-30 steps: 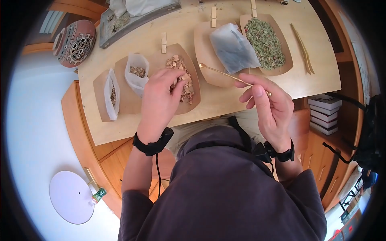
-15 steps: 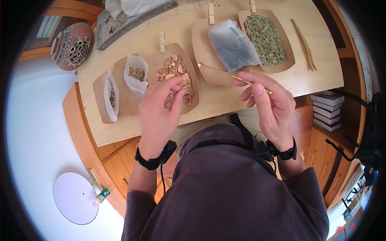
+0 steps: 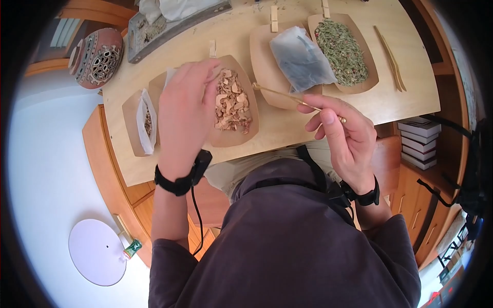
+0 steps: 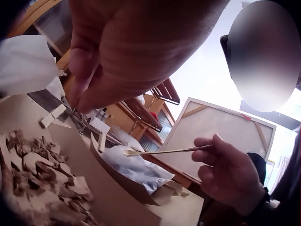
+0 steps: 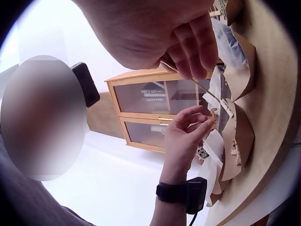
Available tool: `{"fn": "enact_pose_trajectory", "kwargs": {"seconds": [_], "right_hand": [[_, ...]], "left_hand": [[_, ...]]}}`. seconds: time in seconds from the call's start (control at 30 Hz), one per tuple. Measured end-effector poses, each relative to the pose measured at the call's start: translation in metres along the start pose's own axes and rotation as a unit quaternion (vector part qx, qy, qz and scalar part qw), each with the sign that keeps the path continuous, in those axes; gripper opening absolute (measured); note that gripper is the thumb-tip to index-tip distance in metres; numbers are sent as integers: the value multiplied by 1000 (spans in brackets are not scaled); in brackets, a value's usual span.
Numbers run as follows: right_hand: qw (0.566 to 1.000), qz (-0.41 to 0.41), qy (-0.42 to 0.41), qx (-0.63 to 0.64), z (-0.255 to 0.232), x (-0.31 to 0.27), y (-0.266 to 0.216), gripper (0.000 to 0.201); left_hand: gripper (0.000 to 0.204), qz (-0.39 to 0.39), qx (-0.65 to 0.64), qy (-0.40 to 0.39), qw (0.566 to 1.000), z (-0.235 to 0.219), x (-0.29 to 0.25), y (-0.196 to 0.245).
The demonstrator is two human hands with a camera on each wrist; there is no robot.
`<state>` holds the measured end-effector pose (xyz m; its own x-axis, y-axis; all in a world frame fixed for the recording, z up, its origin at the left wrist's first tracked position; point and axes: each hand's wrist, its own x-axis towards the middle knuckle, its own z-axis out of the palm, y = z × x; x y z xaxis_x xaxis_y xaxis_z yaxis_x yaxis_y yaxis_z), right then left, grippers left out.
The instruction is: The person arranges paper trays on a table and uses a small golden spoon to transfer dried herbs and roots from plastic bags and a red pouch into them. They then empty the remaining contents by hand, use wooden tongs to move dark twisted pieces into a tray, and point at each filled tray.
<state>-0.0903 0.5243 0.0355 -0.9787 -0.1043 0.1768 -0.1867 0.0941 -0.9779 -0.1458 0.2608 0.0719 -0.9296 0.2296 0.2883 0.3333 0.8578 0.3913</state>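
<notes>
My left hand is raised over the second white pouch, hiding most of it. In the right wrist view its thumb and fingertips pinch together around what looks like a small tan chip. Beside that hand, dried tan chips lie heaped in the right part of a brown paper tray. Another white pouch, with brown bits inside, stands open at the tray's left end. Between thumb and fingers my right hand holds a slim brass spoon, its small bowl pointing left.
Right of the chips, a second paper tray bears a filled translucent bag. Green dried herbs fill the one beyond it. Brass tweezers lie at the right. Wooden clothespins sit behind the trays. A patterned pot stands far left.
My left hand has lifted off the chips and moved left, covering the second pouch. My right hand keeps the brass spoon in nearly the same place.
</notes>
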Motion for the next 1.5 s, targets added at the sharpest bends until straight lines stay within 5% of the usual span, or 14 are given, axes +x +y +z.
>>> {"fn": "enact_pose_trajectory", "kwargs": {"seconds": [0.2,0.3,0.6,0.9,1.1,1.2,1.4,1.5], "right_hand": [[1000,4,5,-4,-2,-3,-2,22],[1000,7,7,4,-3,-3,-2,22],[1000,18,-10,8,2,0,-5,22],[1000,14,-4,2,2,-2,-4,23],[1000,10,-13,5,4,0,-6,23],[1000,7,-13,6,4,0,-8,23],[1000,8,-8,17,4,-2,-8,23],[1000,13,-7,15,2,-3,-13,24]], "left_hand": [[28,5,15,-21,1000,-3,5,-10],[26,-71,-37,-33,996,-11,-7,6],[54,19,56,-126,990,30,-53,-3],[36,-33,-25,-82,996,23,-53,-1],[29,-101,-75,-150,981,20,-62,2],[29,-55,-63,-91,992,22,-64,0],[30,-31,-62,-145,987,18,-64,5],[29,3,-48,-90,995,23,-68,2]]}}
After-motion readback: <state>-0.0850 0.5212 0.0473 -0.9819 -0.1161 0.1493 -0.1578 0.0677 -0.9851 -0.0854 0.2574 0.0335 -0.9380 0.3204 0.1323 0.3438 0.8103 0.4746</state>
